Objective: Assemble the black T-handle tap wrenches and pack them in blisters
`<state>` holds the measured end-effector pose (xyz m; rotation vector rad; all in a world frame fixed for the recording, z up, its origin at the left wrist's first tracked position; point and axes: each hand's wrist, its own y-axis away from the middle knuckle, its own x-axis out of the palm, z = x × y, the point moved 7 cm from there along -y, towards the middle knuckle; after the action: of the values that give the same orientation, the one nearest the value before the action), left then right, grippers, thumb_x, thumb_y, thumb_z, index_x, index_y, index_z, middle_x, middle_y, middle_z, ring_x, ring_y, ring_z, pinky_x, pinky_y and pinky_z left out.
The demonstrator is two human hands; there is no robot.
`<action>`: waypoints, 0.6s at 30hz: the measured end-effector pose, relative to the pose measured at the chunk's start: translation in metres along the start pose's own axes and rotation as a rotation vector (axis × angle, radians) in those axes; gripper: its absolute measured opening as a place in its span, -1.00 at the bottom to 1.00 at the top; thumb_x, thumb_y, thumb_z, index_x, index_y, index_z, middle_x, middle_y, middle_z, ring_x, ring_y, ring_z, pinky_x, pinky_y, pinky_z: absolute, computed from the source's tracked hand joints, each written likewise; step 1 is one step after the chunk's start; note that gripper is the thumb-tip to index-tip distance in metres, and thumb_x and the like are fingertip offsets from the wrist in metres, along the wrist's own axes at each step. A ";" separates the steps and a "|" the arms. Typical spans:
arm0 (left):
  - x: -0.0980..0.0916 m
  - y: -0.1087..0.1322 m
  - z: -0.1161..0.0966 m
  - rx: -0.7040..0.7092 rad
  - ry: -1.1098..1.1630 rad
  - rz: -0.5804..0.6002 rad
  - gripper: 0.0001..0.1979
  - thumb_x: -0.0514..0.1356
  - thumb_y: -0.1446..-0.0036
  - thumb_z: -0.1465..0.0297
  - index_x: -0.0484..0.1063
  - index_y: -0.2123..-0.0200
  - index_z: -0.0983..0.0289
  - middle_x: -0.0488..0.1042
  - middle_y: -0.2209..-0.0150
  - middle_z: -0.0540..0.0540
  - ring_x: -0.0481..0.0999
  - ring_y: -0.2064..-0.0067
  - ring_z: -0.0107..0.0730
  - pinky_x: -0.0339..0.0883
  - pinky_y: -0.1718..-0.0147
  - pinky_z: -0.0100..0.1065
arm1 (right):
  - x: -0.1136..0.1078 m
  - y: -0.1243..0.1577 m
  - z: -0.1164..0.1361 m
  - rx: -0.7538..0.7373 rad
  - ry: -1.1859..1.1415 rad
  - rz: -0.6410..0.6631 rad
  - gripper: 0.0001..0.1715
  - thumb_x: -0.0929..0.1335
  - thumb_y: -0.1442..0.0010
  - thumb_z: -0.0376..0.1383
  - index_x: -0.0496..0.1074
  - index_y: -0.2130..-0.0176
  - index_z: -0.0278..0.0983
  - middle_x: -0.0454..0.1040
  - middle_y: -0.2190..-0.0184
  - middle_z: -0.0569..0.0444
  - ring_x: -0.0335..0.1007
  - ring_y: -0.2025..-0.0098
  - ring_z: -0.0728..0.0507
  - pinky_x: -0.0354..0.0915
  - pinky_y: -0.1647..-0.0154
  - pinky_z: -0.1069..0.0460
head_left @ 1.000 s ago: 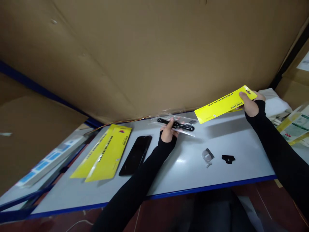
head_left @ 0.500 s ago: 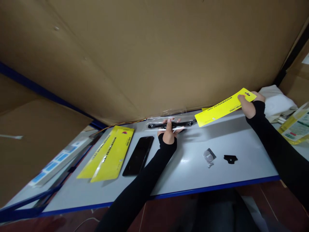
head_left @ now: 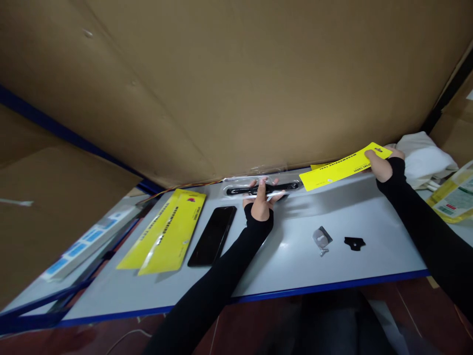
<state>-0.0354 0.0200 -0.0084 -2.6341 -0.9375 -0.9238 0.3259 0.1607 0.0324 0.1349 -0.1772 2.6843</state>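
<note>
My left hand grips a clear plastic blister tray, thumb on top and fingers spread beneath. A black spokeshave lies lengthwise in that tray. To the right, my right hand pinches a yellow card printed "WOODWORKING TOOL" at its end with the hang hole. The card's other end points toward the tray, and more yellow shows behind it. On the table between my arms lie a small flat metal part, a little silver screw and a black shaped plate.
Yellow cards and a black phone lie left of my left arm. A power strip sits beyond the blue frame. At right are a white cloth and a bottle of yellow liquid. A cardboard wall rises behind.
The yellow card has dipped slightly at its upper end and lies at a flatter slant. My left hand and the tray have shifted slightly right; both hands keep their hold.
</note>
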 end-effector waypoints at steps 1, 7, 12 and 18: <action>0.000 0.001 0.001 -0.005 0.007 0.001 -0.46 0.54 0.00 0.31 0.28 0.11 0.15 0.61 0.02 0.11 0.71 -0.02 -0.01 0.65 0.05 -0.05 | 0.001 0.000 -0.002 -0.003 -0.005 -0.011 -0.60 0.56 0.19 -0.36 0.31 0.43 -0.17 0.54 0.48 -0.10 0.66 0.27 -0.47 0.62 0.54 -0.26; 0.002 0.006 0.003 -0.085 0.052 -0.014 -0.48 0.54 0.03 0.42 0.28 0.14 0.16 0.63 0.01 0.12 0.69 -0.06 0.04 0.66 0.04 -0.04 | -0.001 -0.002 -0.009 -0.087 0.030 -0.042 -0.61 0.55 0.12 -0.27 0.30 0.38 -0.13 0.60 0.41 -0.06 0.67 0.30 -0.41 0.60 0.58 -0.20; 0.004 0.005 0.001 -0.141 0.066 -0.042 -0.54 0.47 -0.01 0.51 0.28 0.15 0.17 0.64 0.00 0.14 0.69 -0.09 0.04 0.66 0.04 -0.07 | -0.005 -0.014 -0.012 -0.116 0.039 -0.054 -0.62 0.55 0.02 -0.27 0.31 0.33 -0.13 0.58 0.41 -0.04 0.67 0.29 -0.32 0.58 0.49 -0.10; 0.005 0.007 0.003 -0.189 0.064 -0.046 -0.59 0.42 -0.06 0.55 0.28 0.16 0.19 0.65 0.01 0.14 0.70 -0.06 -0.01 0.65 0.01 -0.05 | -0.009 -0.010 0.001 -0.143 0.068 -0.060 -0.68 0.50 -0.05 -0.40 0.29 0.33 -0.17 0.52 0.46 -0.02 0.63 0.26 -0.29 0.54 0.43 -0.09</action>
<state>-0.0265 0.0183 -0.0070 -2.7279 -0.9423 -1.1539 0.3383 0.1662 0.0338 0.0049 -0.3368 2.6016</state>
